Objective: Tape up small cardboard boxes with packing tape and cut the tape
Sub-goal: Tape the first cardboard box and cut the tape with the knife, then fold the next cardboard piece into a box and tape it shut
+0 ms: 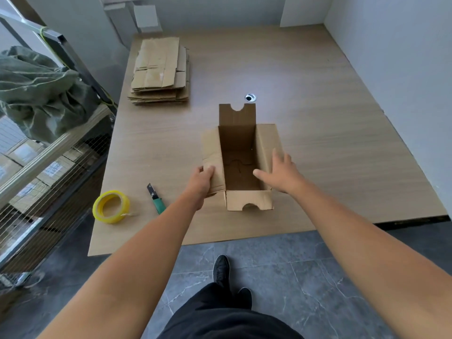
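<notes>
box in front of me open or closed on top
Open. Flaps of the box stand or fold outward, and its bare inside floor shows.

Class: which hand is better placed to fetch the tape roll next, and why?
Probably the left hand: the tape roll lies left of the box, on that hand's side. The right hand, open at the box's right flap, would have to reach across the box.

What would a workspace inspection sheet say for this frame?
Surface: wooden table, one grommet hole.
Job's things: open box, untaped; yellow tape roll and knife lying left of it, untouched.
Clutter: flat cartons stacked far left.
Grips: left hand holds the box's left flap; right hand open against its right side.
Cables: yellow cord on the wire rack only.
Surroundings: wire rack holds green sack; tiled floor.
</notes>
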`<state>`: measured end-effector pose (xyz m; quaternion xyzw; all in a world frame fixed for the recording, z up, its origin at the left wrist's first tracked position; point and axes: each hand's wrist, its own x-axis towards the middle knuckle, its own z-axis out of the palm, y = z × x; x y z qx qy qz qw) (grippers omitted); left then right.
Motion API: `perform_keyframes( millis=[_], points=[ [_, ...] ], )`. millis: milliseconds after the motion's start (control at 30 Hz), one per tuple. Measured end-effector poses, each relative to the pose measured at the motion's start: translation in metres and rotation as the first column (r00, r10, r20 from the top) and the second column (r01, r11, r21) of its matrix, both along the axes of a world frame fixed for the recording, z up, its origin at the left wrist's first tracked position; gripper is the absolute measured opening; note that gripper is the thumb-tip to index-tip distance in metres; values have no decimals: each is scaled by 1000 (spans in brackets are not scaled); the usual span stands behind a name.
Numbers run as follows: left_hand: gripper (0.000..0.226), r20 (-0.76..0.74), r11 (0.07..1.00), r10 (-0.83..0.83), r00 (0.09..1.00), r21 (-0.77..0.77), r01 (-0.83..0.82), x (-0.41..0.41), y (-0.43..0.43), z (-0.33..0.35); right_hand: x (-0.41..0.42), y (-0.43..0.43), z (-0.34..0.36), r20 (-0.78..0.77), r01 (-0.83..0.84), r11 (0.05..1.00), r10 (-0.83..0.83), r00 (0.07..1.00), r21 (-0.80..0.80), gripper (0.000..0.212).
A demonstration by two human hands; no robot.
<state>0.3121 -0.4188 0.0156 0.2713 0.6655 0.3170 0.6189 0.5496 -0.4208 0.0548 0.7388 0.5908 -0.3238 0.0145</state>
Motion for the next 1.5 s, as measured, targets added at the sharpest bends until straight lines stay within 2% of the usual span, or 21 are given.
perform_keyframes(
  millis=[67,133,200,267,300,367,467,600,700,900,1100,1233,1300,1367,1433,1500],
  points=[
    [38,-67,999,-31,997,-18,30,11,9,-5,1,-4,-19,-154,36,999,-40,987,-33,109],
    [43,5,999,-15,1000,-32,15,22,18,-4,4,-5,-30,-240,131,991,-122,963,22,100],
    [47,160,1000,9,987,-11,-7,30,28,1,13,1,-33,-240,234,965,-200,950,120,86],
    [51,287,998,-48,957,50,35,39,39,7,26,11,-29,-216,280,941,-239,947,189,80],
    [51,308,994,-91,947,82,69,45,46,10,36,17,-27,-209,295,934,-253,944,200,78],
    [37,291,989,-122,949,117,92,63,68,18,56,32,-23,-196,306,932,-270,943,191,75],
    [25,269,995,-62,961,93,38,103,116,29,95,65,-11,-70,243,949,-233,970,199,73],
    [19,240,993,-84,967,98,62,174,194,37,160,125,11,152,99,937,-157,976,334,74],
    [17,194,990,-109,975,113,88,241,268,41,219,182,24,156,88,919,-159,975,384,74],
    [26,160,996,-51,986,84,38,374,418,52,329,312,35,168,-6,906,-72,983,423,67],
    [27,141,991,-59,988,123,42,465,512,56,388,420,36,217,-55,891,-50,975,451,66],
    [29,48,992,-108,993,69,104,483,541,58,409,462,45,124,14,887,-80,989,462,63],
    [53,5,977,-211,978,28,211,471,548,64,409,477,54,98,38,881,-95,991,472,61],
    [68,-188,929,-344,920,77,363,447,551,71,396,488,61,122,-4,882,-61,991,470,60],
    [65,-499,841,-356,790,199,504,409,554,80,369,498,65,162,-77,882,1,987,465,60],
    [58,-788,720,-276,550,210,662,359,556,89,326,507,67,203,-156,880,69,977,449,61]
  ],
)
